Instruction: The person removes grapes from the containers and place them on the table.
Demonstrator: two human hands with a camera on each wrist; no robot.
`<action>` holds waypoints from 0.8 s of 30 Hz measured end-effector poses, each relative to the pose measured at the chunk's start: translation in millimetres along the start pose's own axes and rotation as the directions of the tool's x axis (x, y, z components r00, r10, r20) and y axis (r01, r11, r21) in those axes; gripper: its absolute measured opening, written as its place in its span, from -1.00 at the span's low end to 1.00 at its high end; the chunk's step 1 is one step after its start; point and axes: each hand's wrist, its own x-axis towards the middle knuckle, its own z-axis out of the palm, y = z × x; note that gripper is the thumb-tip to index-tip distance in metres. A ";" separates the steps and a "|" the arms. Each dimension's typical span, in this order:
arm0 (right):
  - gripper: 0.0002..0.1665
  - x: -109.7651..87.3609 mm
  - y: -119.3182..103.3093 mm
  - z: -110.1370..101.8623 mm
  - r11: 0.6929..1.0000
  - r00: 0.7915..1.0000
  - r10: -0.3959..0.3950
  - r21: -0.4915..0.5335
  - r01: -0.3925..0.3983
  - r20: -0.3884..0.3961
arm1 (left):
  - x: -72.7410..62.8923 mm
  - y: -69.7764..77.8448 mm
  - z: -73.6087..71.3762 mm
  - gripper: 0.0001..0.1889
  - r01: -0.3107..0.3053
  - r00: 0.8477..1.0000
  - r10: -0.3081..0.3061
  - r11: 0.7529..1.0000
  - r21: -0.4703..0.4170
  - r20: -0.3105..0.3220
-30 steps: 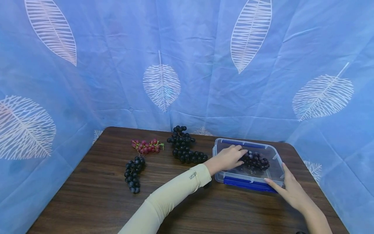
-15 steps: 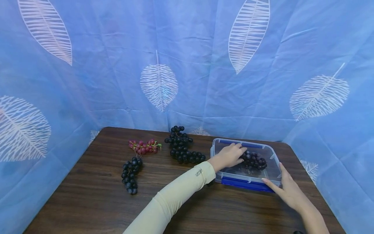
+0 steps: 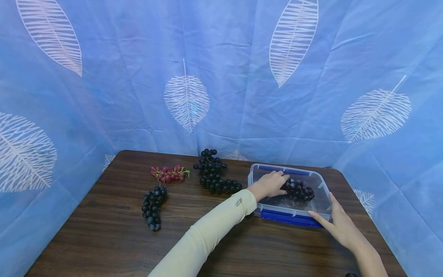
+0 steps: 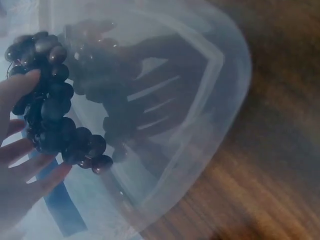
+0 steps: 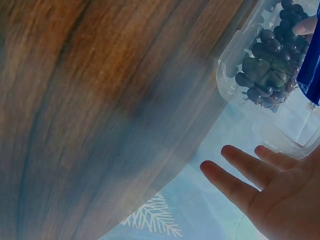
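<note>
A bunch of dark grapes (image 3: 300, 190) lies inside a clear plastic box (image 3: 325, 200) with blue clips. My left hand (image 3: 271, 184), in a cream sleeve, reaches into the box and holds the bunch's left end. In the left wrist view, the thumb (image 4: 24, 86) and spread fingers lie round the dark grapes (image 4: 57, 107). My right hand (image 3: 342, 227) is at the box's front right corner, thumb on the near rim and fingers along the right side. The right wrist view shows its fingers (image 5: 232, 185) straight and spread, beside the box (image 5: 227, 85).
Left of the box lie a large pile of black grapes (image 3: 216, 175), a small red bunch (image 3: 169, 174) and another black bunch (image 3: 152, 207) on the dark wooden table (image 3: 114, 231). Dark grapes peek out below the left cuff. A blue leaf-patterned cloth (image 3: 225, 96) hangs behind.
The head view has shifted slightly, so everything sits a little further left. My left forearm has edged to the right relative to the box; the right hand keeps its place at the corner.
</note>
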 end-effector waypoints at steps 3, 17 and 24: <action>0.39 -0.9 -0.5 0.9 1.000 1.000 -0.001 0.006 0.001 0.002 | 3.6 0.4 1.2 -0.22 -0.008 0.999 0.009 1.000 -0.010 0.031; 0.41 -1.3 -3.8 0.5 1.000 1.000 -0.005 -0.011 0.005 -0.016 | 11.3 1.3 12.3 -0.16 0.072 0.994 -0.059 0.988 -0.139 0.095; 0.41 -3.3 -3.4 0.3 1.000 1.000 -0.003 -0.014 0.002 -0.023 | 15.7 5.2 16.4 -0.26 0.095 0.991 -0.084 0.990 -0.103 0.100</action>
